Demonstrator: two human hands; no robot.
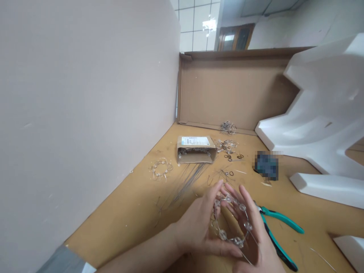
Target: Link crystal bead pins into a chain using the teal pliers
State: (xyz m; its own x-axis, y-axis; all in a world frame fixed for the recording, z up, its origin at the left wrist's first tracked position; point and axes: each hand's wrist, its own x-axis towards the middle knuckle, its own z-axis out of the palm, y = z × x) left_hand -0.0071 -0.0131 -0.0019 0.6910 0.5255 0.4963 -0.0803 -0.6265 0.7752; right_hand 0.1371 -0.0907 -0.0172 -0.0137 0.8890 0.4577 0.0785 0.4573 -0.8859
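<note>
Between my two hands is a ring of clear round beads (pixel 222 234) strung on thin wire, with loose wire ends sticking out. My left hand (pixel 199 223) grips the ring from its left side, thumb and fingers curled about it. On the other side, my right hand (pixel 257 235) is curved round the ring, and a wire end runs down across its palm. Pliers with teal and black handles (pixel 283 219) lie spread on the table just right of my right hand. A similar bead ring (pixel 161 168) rests farther off to the left.
A small open cardboard box (pixel 196 149) with beads inside stands ahead. Loose straight wires (pixel 189 182) lie before it. Several dark small rings (pixel 229 157) and wired bead bundles (pixel 227 146) are at its right. White foam pieces (pixel 318 185) line the right; a pale panel (pixel 93 106) rises left.
</note>
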